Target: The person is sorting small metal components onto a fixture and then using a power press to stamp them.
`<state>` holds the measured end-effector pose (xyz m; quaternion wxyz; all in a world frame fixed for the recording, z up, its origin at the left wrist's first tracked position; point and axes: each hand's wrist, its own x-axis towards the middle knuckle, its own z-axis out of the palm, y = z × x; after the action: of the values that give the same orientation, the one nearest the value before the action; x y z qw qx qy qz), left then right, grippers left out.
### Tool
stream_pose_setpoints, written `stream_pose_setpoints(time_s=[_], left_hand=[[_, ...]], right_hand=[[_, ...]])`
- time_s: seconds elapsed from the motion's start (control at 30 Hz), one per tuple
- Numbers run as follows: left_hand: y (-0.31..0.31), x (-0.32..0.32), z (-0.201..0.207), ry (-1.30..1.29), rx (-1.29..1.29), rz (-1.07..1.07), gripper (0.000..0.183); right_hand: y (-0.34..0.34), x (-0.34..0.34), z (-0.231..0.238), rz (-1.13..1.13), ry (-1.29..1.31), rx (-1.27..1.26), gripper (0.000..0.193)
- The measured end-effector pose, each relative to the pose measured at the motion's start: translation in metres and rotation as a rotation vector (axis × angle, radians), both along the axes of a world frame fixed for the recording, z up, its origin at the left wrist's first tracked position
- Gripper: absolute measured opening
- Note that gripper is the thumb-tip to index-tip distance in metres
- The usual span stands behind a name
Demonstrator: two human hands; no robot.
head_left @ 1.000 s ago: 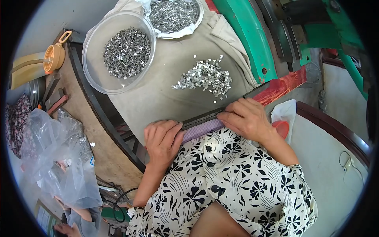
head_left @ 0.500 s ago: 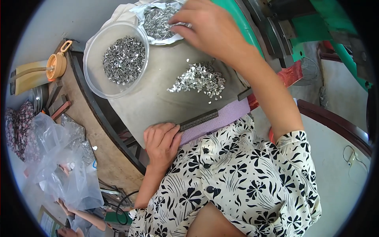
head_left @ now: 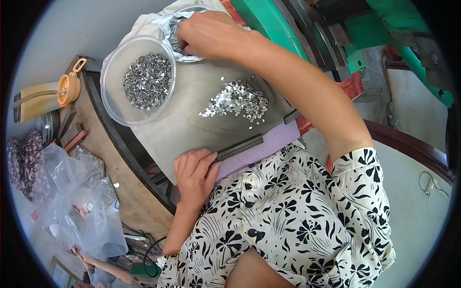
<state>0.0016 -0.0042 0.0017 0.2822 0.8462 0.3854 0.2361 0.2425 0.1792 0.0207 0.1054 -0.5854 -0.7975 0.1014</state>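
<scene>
Purple cloth (head_left: 276,138) borders a bar (head_left: 240,147) the left hand (head_left: 194,173) pinches; in the worktop's (head_left: 185,132) far-edge bowl (head_left: 194,59) the right hand's (head_left: 213,36) grip is unclear.

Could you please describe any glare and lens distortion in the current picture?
Head view: bright glints on the loose metal flakes; head view: the maroon edge at right looks bowed; head view: the corners fall to black.

Right fingers (head_left: 183,37) at lined bowl (head_left: 187,59)
</scene>
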Motion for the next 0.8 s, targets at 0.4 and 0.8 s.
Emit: stream_pose_setpoints(time_s=[0.4,0.8], left_hand=[[0.052,0.013,0.05,-0.14,-0.07,0.018,0.027],[0.16,0.08,0.08,-0.074,0.269,0.173,0.022]], right_hand=[[0.009,-0.002,0.002,0.046,0.002,-0.094,0.015],[-0.012,0.03,0.021,-0.329,0.991,-0.383,0.021]])
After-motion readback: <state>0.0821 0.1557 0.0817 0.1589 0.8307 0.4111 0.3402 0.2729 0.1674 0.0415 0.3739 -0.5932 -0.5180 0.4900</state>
